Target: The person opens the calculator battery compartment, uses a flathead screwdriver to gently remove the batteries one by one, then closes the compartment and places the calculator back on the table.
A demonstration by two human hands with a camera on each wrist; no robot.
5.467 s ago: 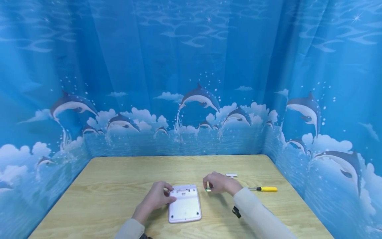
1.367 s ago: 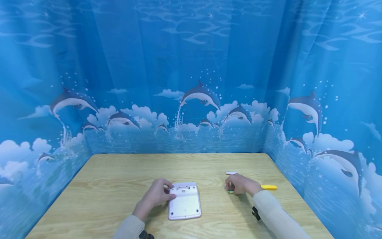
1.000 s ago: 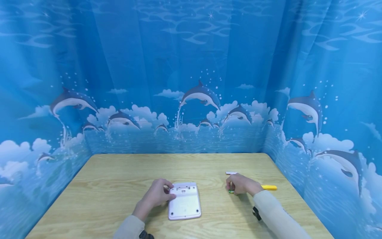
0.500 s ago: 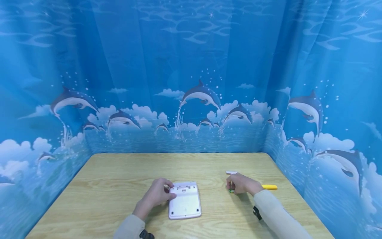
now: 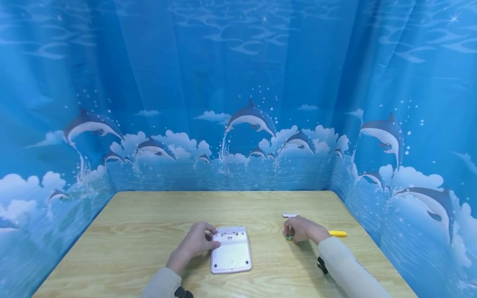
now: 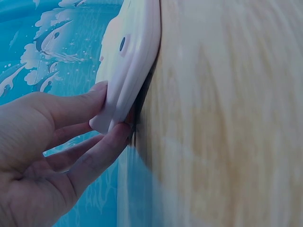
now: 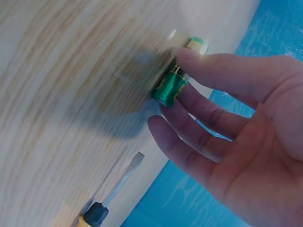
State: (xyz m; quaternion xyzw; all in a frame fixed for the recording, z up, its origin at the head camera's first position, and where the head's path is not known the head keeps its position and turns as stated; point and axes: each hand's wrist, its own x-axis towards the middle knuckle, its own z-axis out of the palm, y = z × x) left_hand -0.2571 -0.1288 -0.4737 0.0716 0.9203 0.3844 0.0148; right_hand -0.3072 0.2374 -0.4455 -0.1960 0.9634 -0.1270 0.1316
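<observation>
A flat white device (image 5: 232, 255), shaped like a desk calculator, lies back side up on the table with an open battery compartment at its far end. My left hand (image 5: 195, 240) grips its left edge; in the left wrist view the thumb is on top and fingertips are at the underside of the casing (image 6: 130, 61). Farther right, my right hand (image 5: 302, 229) pinches a green battery (image 7: 170, 88) low at the tabletop. Thumb and fingers hide part of the battery; whether it touches the table I cannot tell.
A screwdriver with a yellow handle (image 5: 337, 234) lies right of the right hand, its shaft (image 7: 124, 181) visible in the right wrist view. Behind that hand is a small white cover (image 5: 288, 215), partly hidden. A blue dolphin curtain (image 5: 238, 124) stands around the wooden table (image 5: 156, 211).
Since the earliest frame, my right hand has carried the battery rightward, away from the white device toward the screwdriver. Over the last second it barely moves. The left hand keeps its grip.
</observation>
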